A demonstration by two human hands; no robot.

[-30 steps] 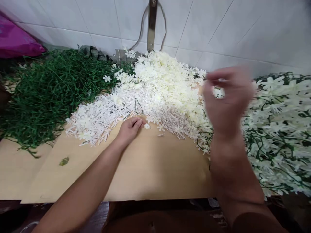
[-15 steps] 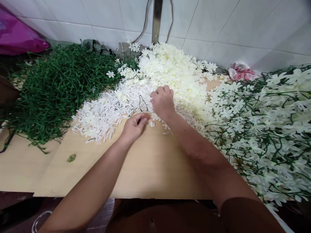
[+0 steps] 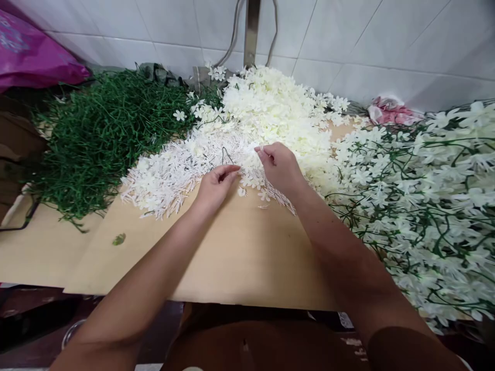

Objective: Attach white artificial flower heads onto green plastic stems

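My left hand (image 3: 218, 188) pinches a thin green stem (image 3: 227, 153) that rises in a bend behind its fingertips. To its right, my right hand (image 3: 280, 167) is closed, thumb against index finger, on a small white piece too small to name for certain. Both hands are over the near edge of a pile of thin white pieces (image 3: 166, 180). Behind my right hand rises a heap of cream-white petals (image 3: 270, 103). A few loose white blossoms (image 3: 265, 195) lie on the board just below my right hand.
Green stems (image 3: 112, 129) are heaped at the left, near a magenta bag (image 3: 42, 56). Finished-looking white flowers on green stems (image 3: 425, 206) fill the right side. A pink and white cloth (image 3: 392, 111) lies by the tiled wall. The tan board (image 3: 232, 263) spans the front.
My right hand has moved right and turned, its pinching fingertips now showing with a white piece. My left hand keeps its pinch, slightly higher in view. The whole view has shifted a little.
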